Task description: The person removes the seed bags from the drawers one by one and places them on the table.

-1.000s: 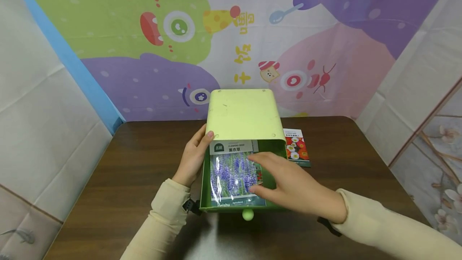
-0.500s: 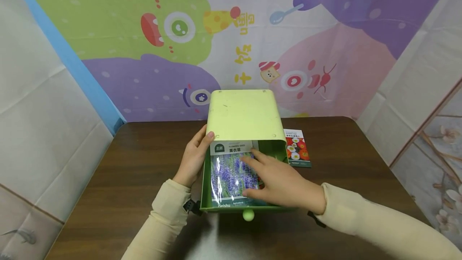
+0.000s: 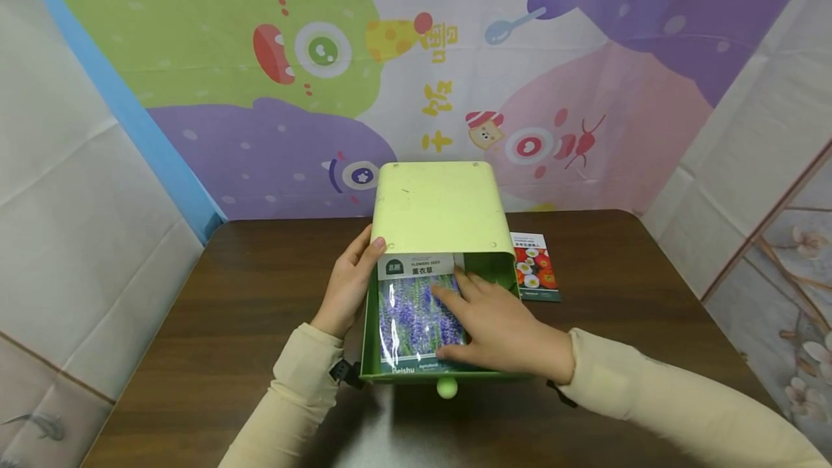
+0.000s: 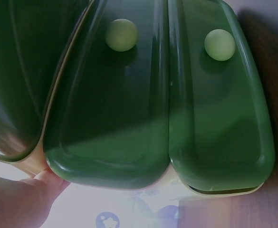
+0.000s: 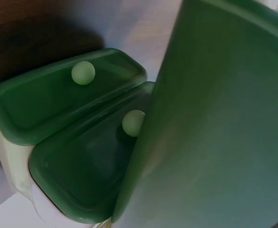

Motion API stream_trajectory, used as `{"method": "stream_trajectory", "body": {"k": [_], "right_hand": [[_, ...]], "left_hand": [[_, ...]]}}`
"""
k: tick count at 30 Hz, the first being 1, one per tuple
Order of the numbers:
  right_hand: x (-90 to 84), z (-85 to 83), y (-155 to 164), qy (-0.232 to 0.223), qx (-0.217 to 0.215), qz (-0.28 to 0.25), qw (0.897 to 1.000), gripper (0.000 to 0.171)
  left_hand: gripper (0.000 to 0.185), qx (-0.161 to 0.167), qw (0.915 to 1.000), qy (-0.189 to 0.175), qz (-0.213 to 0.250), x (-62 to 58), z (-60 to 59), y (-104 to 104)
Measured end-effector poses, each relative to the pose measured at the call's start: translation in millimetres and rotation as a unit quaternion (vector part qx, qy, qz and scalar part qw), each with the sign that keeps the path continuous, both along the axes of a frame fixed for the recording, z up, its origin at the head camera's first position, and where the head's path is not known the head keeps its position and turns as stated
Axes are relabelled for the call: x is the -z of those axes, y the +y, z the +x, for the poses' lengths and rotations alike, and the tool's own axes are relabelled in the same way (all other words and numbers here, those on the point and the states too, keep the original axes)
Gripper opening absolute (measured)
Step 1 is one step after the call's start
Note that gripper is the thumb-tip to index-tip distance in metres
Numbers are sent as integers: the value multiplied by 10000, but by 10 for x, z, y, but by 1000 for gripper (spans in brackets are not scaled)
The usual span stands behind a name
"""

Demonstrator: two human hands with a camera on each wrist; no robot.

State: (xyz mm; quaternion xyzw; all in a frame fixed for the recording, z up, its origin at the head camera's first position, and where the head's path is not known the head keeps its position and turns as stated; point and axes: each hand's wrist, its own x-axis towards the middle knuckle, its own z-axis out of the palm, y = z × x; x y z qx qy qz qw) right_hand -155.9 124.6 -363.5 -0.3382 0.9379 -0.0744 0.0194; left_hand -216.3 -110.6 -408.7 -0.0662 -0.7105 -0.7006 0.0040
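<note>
Centre frame: left hand (image 3: 347, 284) steadies the cabinet (image 3: 437, 208) with relaxed fingers while the right hand's (image 3: 503, 323) spread fingers flatten the lavender seed packet (image 3: 412, 309) into the open drawer (image 3: 500, 273)

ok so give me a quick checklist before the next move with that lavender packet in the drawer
1. Packet lies flat inside the open drawer: ok.
2. Right hand rests on the packet, fingers fairly straight: ok.
3. Left hand steadies the cabinet at its left side: ok.
4. Packet clears the drawer's front wall near the knob: ok, its lower edge sits just inside.
5. Anything under the packet in the drawer: cannot tell, it is covered.
6. Second packet lies on the table right of the cabinet, apart from both hands: ok.
</note>
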Motion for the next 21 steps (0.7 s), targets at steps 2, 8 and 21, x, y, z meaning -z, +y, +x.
{"method": "stream_trajectory", "body": {"k": [2,8,21], "right_hand": [[9,-7,-4,26,29,95,9999,87],[8,-15,-18,-26,122,57,9999,87],[-3,-1,-4,-323,298,-456,9980,85]], "left_hand": [[64,15,10000,-2,22,1,-2,1],[65,32,10000,-32,88,4,-4,4],[64,1,10000,-4,27,2,2,0]]}}
